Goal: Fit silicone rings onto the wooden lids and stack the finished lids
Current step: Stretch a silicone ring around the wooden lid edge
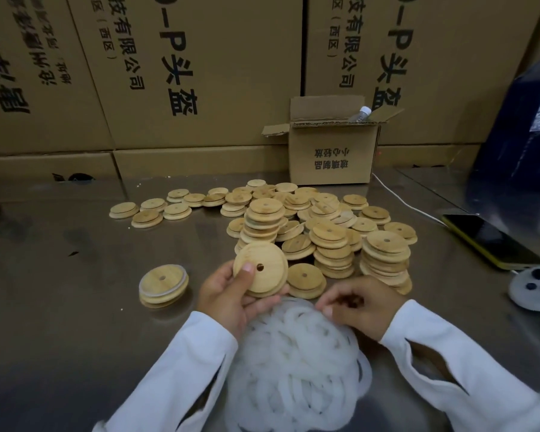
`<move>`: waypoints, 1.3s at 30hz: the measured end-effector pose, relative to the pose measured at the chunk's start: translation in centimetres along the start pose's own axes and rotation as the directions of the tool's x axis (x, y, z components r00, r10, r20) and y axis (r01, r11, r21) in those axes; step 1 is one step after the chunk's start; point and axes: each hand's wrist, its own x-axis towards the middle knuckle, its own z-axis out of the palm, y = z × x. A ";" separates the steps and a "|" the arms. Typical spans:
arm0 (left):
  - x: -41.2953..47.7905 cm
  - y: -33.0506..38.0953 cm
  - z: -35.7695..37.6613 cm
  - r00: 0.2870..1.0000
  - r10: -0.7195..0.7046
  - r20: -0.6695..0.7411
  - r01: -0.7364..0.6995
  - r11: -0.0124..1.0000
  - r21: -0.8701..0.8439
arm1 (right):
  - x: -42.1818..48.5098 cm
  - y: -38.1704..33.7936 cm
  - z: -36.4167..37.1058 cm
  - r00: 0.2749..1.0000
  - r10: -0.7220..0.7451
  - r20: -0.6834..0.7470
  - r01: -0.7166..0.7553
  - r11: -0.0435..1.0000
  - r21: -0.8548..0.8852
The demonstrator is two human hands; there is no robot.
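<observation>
Head view: L hand [228, 294], lower centre, grips a wooden lid [261, 269] tilted toward the cam. Thumb lies across its face beside the centre hole, fingers curled behind. R hand [356, 302], just right of it, has fingers curled, thumb + index tips pinching at the top edge of the silicone rings [293, 353], a white heap at bottom centre between both sleeves. Finished stack [163, 285], ring visible under its top lid, sits left of L hand on the metal table [60, 307]. Bare lids pile [309, 219], incl. several stacks, lies just behind the hands. Small open carton [331, 157] upper centre-right; phone [493, 241] at right edge.
</observation>
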 end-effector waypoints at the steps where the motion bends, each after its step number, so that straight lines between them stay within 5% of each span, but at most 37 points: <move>1: 0.0 0.1 -0.1 1.000 -0.012 -0.004 0.012 1.000 -0.015 | 0.0 0.1 -0.1 1.000 0.006 0.013 -0.006 1.000 0.015; 6: -0.2 0.3 -0.5 0.999 -0.044 -0.030 0.043 0.999 -0.032 | -0.1 0.3 0.1 0.999 -0.042 0.002 0.042 0.999 0.015; 11: -0.2 0.0 -0.9 0.998 -0.031 0.052 0.028 0.998 0.048 | 0.0 -0.5 0.4 0.974 -0.146 -0.171 0.150 0.989 0.010; 15: -0.1 0.2 -0.9 0.997 -0.037 0.067 0.036 0.999 0.016 | -0.4 -1.7 -0.1 0.926 -0.178 -0.332 0.246 0.953 0.175; 24: -0.4 0.0 -0.3 0.981 -0.122 0.149 0.134 0.988 -0.071 | -0.4 -3.5 2.3 0.914 -0.126 -0.386 0.312 0.827 0.468; 33: -1.3 -1.0 0.6 0.951 -0.021 0.310 -0.063 0.964 0.258 | -0.4 -3.7 1.8 0.885 -0.132 -0.447 0.332 0.851 0.406; 39: -1.7 -1.2 0.8 0.928 -0.025 0.372 -0.091 0.952 0.291 | -0.6 -3.8 2.1 0.884 -0.110 -0.454 0.319 0.852 0.414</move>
